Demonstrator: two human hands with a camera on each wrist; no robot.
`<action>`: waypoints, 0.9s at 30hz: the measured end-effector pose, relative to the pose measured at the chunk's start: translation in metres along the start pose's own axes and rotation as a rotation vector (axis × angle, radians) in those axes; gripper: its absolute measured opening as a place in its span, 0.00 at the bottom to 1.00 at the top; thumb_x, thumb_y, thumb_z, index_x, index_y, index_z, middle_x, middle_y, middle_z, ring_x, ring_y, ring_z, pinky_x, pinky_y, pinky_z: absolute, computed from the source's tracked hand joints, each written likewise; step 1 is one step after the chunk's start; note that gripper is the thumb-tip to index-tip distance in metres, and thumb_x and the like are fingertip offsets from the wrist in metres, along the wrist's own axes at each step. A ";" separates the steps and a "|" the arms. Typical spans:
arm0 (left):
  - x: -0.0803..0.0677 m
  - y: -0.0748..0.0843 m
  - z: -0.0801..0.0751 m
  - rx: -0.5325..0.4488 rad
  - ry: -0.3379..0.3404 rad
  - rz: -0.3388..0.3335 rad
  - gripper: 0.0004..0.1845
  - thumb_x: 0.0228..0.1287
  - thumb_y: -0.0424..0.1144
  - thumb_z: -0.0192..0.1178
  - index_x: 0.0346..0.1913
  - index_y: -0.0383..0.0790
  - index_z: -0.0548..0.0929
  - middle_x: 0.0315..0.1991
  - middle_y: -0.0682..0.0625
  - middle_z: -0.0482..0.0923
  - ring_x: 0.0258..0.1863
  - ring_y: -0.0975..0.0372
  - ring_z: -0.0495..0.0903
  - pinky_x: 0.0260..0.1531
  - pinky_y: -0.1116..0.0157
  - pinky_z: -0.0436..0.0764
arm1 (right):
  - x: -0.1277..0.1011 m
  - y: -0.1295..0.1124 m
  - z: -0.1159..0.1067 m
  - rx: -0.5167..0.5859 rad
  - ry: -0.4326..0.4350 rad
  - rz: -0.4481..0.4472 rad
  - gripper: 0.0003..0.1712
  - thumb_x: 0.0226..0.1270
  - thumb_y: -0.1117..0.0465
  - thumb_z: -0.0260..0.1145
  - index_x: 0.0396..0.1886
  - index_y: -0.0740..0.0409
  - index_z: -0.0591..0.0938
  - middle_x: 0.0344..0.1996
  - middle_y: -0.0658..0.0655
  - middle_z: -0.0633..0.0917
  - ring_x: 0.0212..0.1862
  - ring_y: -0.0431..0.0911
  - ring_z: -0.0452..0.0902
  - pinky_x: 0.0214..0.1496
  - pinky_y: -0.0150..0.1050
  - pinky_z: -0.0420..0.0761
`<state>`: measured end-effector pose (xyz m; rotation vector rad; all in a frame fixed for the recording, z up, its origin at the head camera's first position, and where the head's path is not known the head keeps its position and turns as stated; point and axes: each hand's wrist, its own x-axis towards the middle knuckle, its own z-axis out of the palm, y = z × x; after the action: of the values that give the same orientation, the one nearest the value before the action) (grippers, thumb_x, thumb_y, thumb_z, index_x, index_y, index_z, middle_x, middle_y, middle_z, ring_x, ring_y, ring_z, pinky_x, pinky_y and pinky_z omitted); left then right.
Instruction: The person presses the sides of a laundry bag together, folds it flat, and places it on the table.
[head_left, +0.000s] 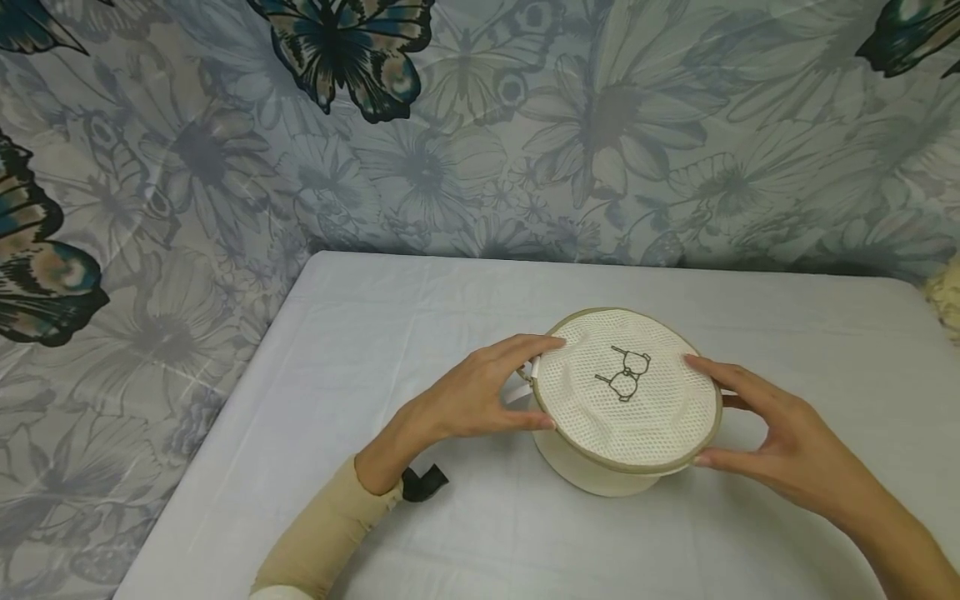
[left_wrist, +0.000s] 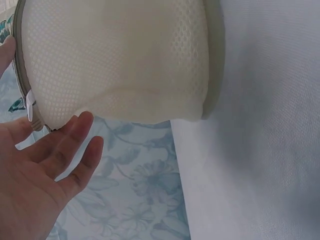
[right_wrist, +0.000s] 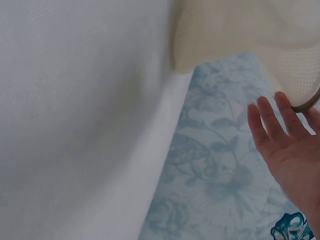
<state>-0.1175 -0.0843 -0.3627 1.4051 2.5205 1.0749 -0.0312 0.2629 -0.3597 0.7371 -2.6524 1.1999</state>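
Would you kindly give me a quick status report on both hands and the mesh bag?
Left hand and right hand open, fingertips on the rim. Round mesh bag on the table, zipped shut. Nothing in the way.

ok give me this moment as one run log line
left hand fingers straight, touching round cream mesh zip bag rim | right hand touching opposite rim | bag on white table
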 end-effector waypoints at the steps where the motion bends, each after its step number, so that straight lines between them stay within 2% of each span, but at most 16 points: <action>1: 0.000 -0.001 0.000 -0.001 -0.002 0.001 0.46 0.57 0.57 0.71 0.76 0.49 0.62 0.71 0.52 0.66 0.64 0.66 0.69 0.65 0.66 0.69 | 0.000 0.000 0.000 -0.005 0.003 0.007 0.63 0.30 0.72 0.86 0.74 0.57 0.68 0.68 0.49 0.73 0.61 0.30 0.70 0.55 0.17 0.69; 8: 0.002 -0.005 0.001 -0.018 -0.011 0.014 0.47 0.56 0.56 0.72 0.75 0.47 0.63 0.68 0.53 0.69 0.59 0.68 0.72 0.62 0.68 0.71 | -0.001 0.002 0.002 -0.007 -0.005 -0.008 0.64 0.30 0.73 0.86 0.74 0.58 0.67 0.69 0.49 0.72 0.64 0.30 0.67 0.56 0.18 0.69; 16: 0.004 -0.011 0.001 -0.025 -0.024 0.011 0.46 0.57 0.55 0.72 0.75 0.49 0.64 0.68 0.54 0.69 0.65 0.68 0.68 0.65 0.67 0.68 | -0.004 0.004 0.006 -0.048 0.005 -0.009 0.64 0.31 0.72 0.86 0.75 0.58 0.67 0.68 0.44 0.72 0.54 0.28 0.73 0.54 0.17 0.70; 22: 0.005 -0.015 0.003 -0.027 -0.048 0.002 0.45 0.58 0.56 0.71 0.76 0.49 0.63 0.72 0.55 0.65 0.70 0.68 0.62 0.68 0.66 0.65 | -0.005 0.005 0.011 -0.056 0.008 -0.009 0.66 0.31 0.72 0.86 0.76 0.57 0.63 0.72 0.51 0.68 0.63 0.28 0.67 0.55 0.17 0.70; 27: 0.006 -0.018 0.004 -0.026 -0.093 -0.012 0.44 0.61 0.57 0.69 0.76 0.50 0.61 0.73 0.56 0.62 0.72 0.67 0.60 0.69 0.66 0.64 | -0.006 0.007 0.014 -0.060 0.008 0.016 0.67 0.33 0.70 0.86 0.77 0.55 0.62 0.74 0.51 0.66 0.65 0.26 0.65 0.55 0.16 0.69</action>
<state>-0.1326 -0.0836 -0.3754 1.3974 2.4385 1.0126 -0.0284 0.2587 -0.3754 0.7020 -2.6798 1.1195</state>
